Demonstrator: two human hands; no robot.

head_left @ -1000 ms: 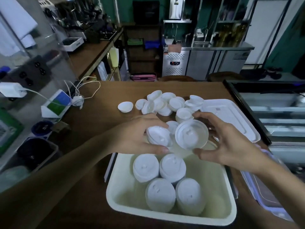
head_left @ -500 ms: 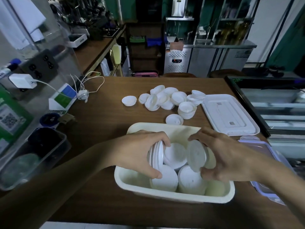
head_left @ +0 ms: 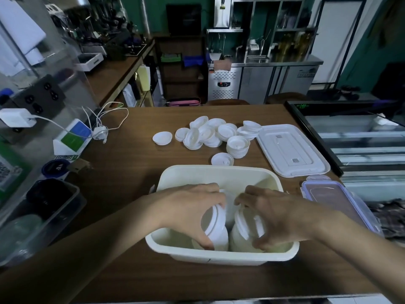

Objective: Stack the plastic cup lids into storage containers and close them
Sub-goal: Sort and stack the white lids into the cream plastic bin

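A brown wooden desk (head_left: 131,194) carries everything. Nearest the person stands a cream storage container (head_left: 219,257), open on top, with its near rim close to the desk's front edge. To its right and further back, a flat white container lid (head_left: 291,150) lies on the desk. Nearer, just beside the container's right wall, is a clear lid with purple clips (head_left: 335,200).

Both hands reach down into the container. The left hand (head_left: 188,211) has its fingers curled over the left stack of cup lids (head_left: 215,224), thumb low on the near side, holding the white stack on its edge. The right hand (head_left: 278,218) grips the right stack of cup lids (head_left: 247,224) the same way, fingers wrapped across its top. The two stacks stand side by side in the near half of the container (whether they touch each other cannot be told).

Behind the container a loose pile of cup lids (head_left: 210,134) spreads across the middle of the desk. A short stack (head_left: 238,145) sits at the pile's right front. A single lid (head_left: 222,159) lies just beyond the container's far rim, and another lone lid (head_left: 162,138) lies apart at the pile's left.
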